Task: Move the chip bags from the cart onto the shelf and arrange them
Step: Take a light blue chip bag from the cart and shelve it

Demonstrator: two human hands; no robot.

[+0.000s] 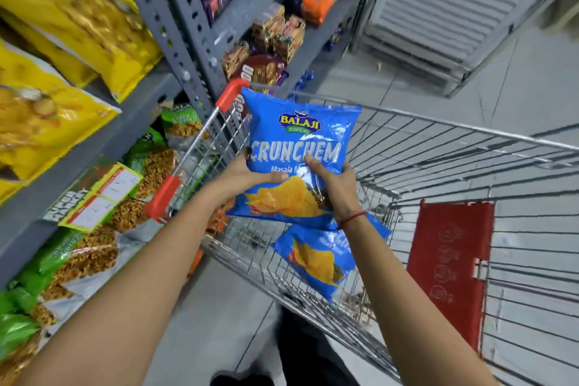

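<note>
Both hands grip a blue chip bag (pixel 297 160) above the wire cart (pixel 438 147) — left hand (pixel 247 177) at its 9 o'clock edge, right hand (pixel 336 185) at 4 o'clock. A second blue bag (pixel 316 260) lies in the cart; the grey shelf (pixel 94 138) stands at 9 o'clock.

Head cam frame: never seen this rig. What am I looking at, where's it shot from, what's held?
No machine here: a person wears one wide-angle camera on the head, looking forward and down at their bare arms. Both hands, left hand and right hand, grip one blue chip bag by its lower half, above a wire shopping cart. A second blue bag lies in the cart beneath it. To the left stands a grey metal shelf stocked with yellow bags above and green snack bags below.
</note>
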